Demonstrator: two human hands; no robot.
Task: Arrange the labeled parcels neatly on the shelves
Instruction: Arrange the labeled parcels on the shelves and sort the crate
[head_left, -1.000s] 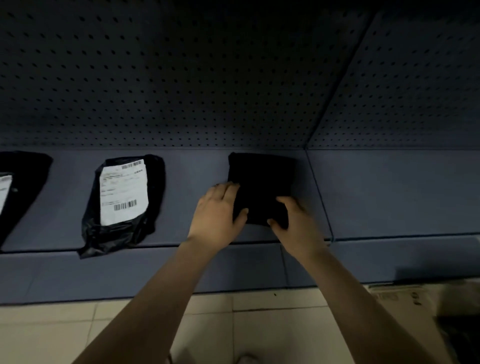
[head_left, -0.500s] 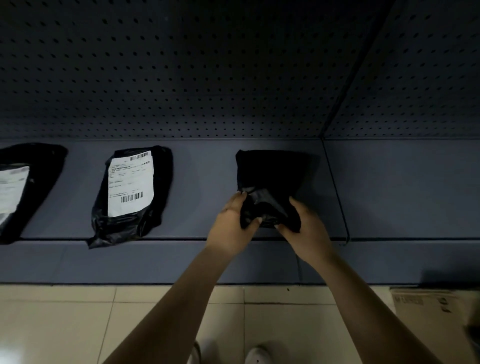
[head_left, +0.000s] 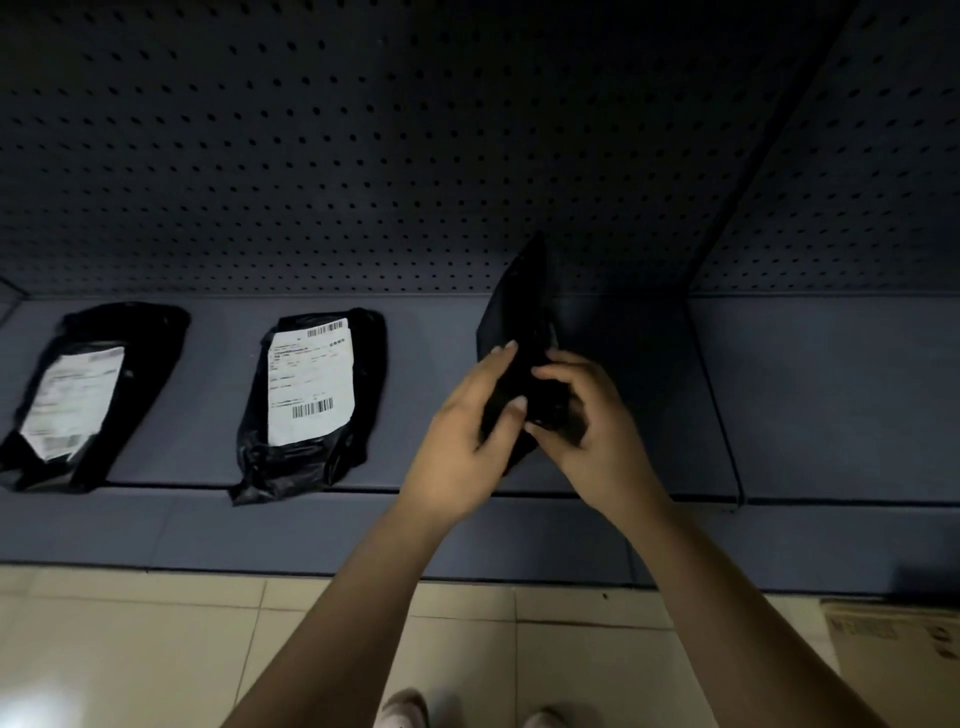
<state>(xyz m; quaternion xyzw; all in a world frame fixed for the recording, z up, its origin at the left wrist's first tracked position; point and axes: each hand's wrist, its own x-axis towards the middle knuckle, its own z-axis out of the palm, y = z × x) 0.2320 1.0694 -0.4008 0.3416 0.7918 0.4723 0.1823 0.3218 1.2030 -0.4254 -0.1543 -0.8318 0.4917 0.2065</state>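
Note:
A black parcel (head_left: 517, 312) stands tilted up on its near edge above the blue shelf (head_left: 810, 395), and no label shows on it. My left hand (head_left: 462, 441) grips its left side with thumb and fingers. My right hand (head_left: 592, 431) grips its lower right part. Two more black parcels lie flat on the shelf with white labels up: one in the middle (head_left: 311, 384), one at the far left (head_left: 78, 395).
A dark pegboard back wall (head_left: 363, 156) rises behind the shelf. A vertical divider (head_left: 711, 395) splits the shelf right of my hands. A cardboard box (head_left: 893, 644) sits on the tiled floor at lower right. My shoes (head_left: 405, 712) show at the bottom.
The black parcel lay flat on the shelf; now both hands have lifted its far end so it stands tilted up. The view has shifted right, bringing the far-left parcel further into view.

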